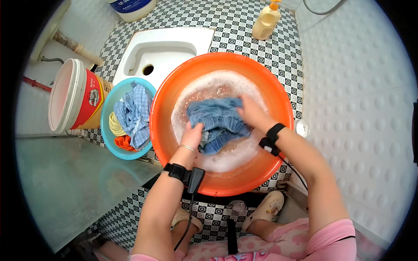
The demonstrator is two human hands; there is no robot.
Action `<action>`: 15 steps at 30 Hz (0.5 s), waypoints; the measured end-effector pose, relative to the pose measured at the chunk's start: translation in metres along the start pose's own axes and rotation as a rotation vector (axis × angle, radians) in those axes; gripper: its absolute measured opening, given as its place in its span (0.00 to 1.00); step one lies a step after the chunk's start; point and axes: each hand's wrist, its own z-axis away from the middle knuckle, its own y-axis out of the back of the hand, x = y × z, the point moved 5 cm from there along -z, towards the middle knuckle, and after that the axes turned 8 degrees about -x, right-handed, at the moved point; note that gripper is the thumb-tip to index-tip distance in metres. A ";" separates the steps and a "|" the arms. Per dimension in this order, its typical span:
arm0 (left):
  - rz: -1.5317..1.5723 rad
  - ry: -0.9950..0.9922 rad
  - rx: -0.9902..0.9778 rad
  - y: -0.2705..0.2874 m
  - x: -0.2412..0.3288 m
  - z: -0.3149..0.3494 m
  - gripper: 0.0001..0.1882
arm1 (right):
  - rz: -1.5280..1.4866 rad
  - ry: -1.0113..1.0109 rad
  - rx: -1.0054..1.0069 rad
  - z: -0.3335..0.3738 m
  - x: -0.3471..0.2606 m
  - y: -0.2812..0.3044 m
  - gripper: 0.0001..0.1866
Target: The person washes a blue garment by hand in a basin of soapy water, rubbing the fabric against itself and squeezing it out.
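Observation:
A wet blue denim garment is bunched up over soapy water in a large orange basin. Its left side is gripped by my left hand, with the thumb lying over the cloth. At the upper right edge of the garment, my right hand is closed on the fabric, slightly blurred. The lower folds hang to the water, and white foam rings the basin's inside. Whether the garment is trousers or shorts cannot be made out.
Left of the orange basin stands a light blue basin with a blue checked cloth, a yellow cloth and an orange cloth. Beyond are a bucket, a squat toilet and a pump bottle. A textured wall rises at right.

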 end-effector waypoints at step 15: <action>-1.263 0.071 -0.048 0.016 -0.027 -0.007 0.43 | 0.680 -0.095 -0.743 0.077 -0.036 -0.071 0.39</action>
